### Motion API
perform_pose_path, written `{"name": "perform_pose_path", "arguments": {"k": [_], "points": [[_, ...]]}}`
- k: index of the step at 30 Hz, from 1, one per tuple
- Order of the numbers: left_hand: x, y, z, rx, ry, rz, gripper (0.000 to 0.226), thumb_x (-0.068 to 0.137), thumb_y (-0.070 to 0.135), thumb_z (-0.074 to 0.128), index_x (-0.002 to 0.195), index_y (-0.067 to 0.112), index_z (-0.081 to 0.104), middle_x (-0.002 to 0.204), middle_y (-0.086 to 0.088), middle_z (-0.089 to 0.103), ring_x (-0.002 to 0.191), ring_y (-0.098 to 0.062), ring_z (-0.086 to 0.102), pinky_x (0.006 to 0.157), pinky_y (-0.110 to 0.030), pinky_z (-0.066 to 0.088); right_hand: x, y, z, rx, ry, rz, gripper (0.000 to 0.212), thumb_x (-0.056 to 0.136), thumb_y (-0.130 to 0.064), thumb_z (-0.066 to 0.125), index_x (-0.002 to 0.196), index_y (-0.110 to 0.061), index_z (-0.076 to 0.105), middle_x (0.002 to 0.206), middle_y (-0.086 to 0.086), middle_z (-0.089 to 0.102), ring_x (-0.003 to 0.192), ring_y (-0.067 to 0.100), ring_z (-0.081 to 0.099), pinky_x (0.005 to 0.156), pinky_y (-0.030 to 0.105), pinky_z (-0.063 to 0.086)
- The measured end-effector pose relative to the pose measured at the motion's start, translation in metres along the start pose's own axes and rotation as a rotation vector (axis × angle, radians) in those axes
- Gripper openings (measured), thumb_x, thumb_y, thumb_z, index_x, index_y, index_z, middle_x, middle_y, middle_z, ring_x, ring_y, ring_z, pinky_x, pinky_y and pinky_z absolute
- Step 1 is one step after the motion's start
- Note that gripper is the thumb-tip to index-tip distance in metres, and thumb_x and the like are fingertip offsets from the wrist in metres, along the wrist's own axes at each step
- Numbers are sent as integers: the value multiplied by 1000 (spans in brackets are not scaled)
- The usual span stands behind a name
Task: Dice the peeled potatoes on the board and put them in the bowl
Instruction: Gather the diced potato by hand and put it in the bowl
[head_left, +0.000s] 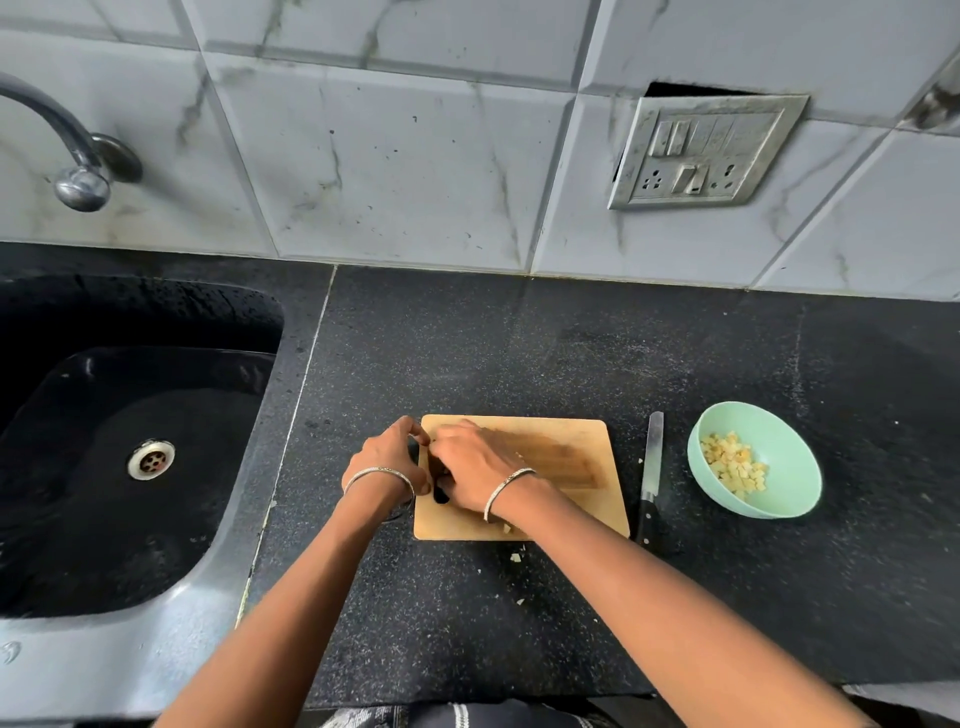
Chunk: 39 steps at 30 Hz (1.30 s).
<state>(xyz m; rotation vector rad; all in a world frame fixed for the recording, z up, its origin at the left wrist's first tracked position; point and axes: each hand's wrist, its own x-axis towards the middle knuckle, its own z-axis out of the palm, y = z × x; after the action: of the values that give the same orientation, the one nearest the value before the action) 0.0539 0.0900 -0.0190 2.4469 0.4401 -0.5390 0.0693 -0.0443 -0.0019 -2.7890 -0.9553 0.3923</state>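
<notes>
Fingers of my left hand (387, 460) and right hand (475, 470) curl together over the board's (566, 499) left end; what they hold is hidden. Diced potato (735, 465) fills the bowl (779, 426); knife (652, 462) lies between.

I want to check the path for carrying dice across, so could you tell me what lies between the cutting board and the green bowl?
In the head view, a knife lies on the black counter between the cutting board and the green bowl, blade pointing toward the wall.
</notes>
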Motion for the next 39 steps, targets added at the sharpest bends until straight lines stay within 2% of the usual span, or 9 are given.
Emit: {"name": "perform_pose_path", "arguments": {"k": [5, 10, 15, 20, 24, 29, 31, 34, 39], "points": [[-3, 2, 1, -12, 25, -16, 55, 67, 14, 73, 114, 33, 51, 107, -8, 65, 99, -34, 62, 71, -35, 45, 9, -3, 4, -87, -21, -18, 30, 80, -16, 72, 108, -11, 63, 109, 7, 53, 110, 29, 49, 85, 47, 50], [-5, 4, 2, -11, 56, -18, 50, 73, 17, 70, 117, 31, 51, 111, -8, 65, 104, -34, 61, 73, -35, 43, 12, -11, 4, -179, -15, 5, 23, 93, -10, 54, 113, -7, 64, 116, 10, 60, 116, 30, 48, 92, 42, 45], [-7, 6, 2, -21, 63, -40, 46, 73, 19, 70, 114, 33, 52, 111, -8, 65, 104, -33, 61, 78, -37, 46, 12, -8, 6, -73, -67, 53, 35, 87, -17, 65, 120, -7, 56, 119, 13, 58, 111, 33, 57, 84, 40, 49], [-9, 6, 0, -61, 59, -52, 37, 73, 18, 70, 101, 36, 53, 99, -2, 63, 92, -28, 60, 71, -33, 45, 11, 6, 6, 22, -27, 44, 38, 80, -16, 68, 116, -10, 59, 115, 11, 59, 107, 31, 56, 87, 39, 49], [-8, 5, -1, -61, 19, -59, 51, 65, 12, 79, 101, 37, 54, 94, 5, 61, 94, -26, 62, 72, -32, 47, -4, 33, -7, 4, -45, 144, 10, 80, -16, 65, 90, -18, 67, 100, 3, 65, 101, 23, 57, 84, 37, 52], [-8, 7, -3, -68, 21, -66, 52, 65, 11, 80, 102, 37, 55, 89, 6, 60, 91, -24, 63, 75, -35, 52, -4, 41, -20, 204, 20, 205, 10, 77, -16, 71, 74, -26, 70, 84, -8, 66, 82, 12, 61, 79, 29, 53], [-9, 8, -4, -72, 22, -65, 51, 64, 11, 80, 100, 38, 54, 90, 5, 62, 89, -24, 63, 77, -37, 55, 0, 31, -14, 194, 5, 174, 7, 78, -21, 72, 83, -26, 71, 90, -6, 64, 85, 14, 60, 76, 27, 50], [-9, 6, -3, -82, 22, -66, 51, 62, 12, 80, 97, 38, 54, 93, 3, 66, 90, -25, 64, 80, -40, 55, 6, 16, 0, 117, -28, 138, 22, 77, -32, 74, 95, -22, 68, 99, 0, 61, 96, 21, 57, 79, 35, 51], [-9, 4, -1, -113, 40, -60, 40, 66, 17, 75, 93, 37, 54, 91, 0, 68, 88, -26, 64, 80, -41, 55, 13, 7, 9, 54, -29, 146, 26, 81, -30, 71, 100, -13, 66, 106, 8, 58, 102, 29, 55, 83, 40, 50]]}}
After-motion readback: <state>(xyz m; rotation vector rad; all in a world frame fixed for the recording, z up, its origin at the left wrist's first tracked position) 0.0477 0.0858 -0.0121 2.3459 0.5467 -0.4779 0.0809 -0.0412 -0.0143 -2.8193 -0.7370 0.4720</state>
